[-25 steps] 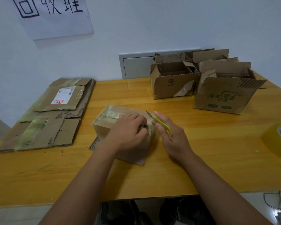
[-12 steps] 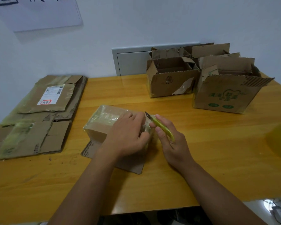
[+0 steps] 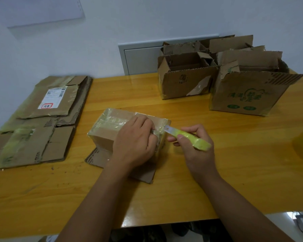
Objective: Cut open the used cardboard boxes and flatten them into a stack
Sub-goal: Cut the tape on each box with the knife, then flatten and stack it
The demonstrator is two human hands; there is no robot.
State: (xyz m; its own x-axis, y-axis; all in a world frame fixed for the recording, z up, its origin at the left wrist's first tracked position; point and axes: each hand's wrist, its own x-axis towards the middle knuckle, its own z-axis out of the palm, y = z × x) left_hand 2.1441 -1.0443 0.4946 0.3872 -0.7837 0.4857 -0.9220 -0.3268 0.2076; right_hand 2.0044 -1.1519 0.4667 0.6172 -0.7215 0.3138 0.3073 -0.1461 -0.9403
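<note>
So the cutting step is what's in hand here. A small taped box [image 3: 128, 130] is sat mid-table on the yellow wooden table [image 3: 217, 172], and it's being steadied from above by the left hand [image 3: 135, 144], fingers curled over its right top edge. A yellow-green utility knife [image 3: 187, 137] is gripped in the right hand [image 3: 196, 149], fingers wrapped round the handle, blade pointed left and just beside the box's right top corner. Whether the blade tip is actually touching the tape can't be told from this angle.

Next move, probably: the blade gets run along the taped seam, kept shallow and away from the holding fingers, which are uncomfortably close to it. After that the flaps need opening and pressing flat.

A flattened stack [image 3: 42, 119] is already laid at the left. Two open boxes [image 3: 187, 81] [image 3: 248, 95] are waiting at the back right.

As for writing: a white shipping label [image 3: 52, 98] with a red-outlined stamp is on the stack, print too small to read. Green characters and a logo are printed on the right box, not legible either.
</note>
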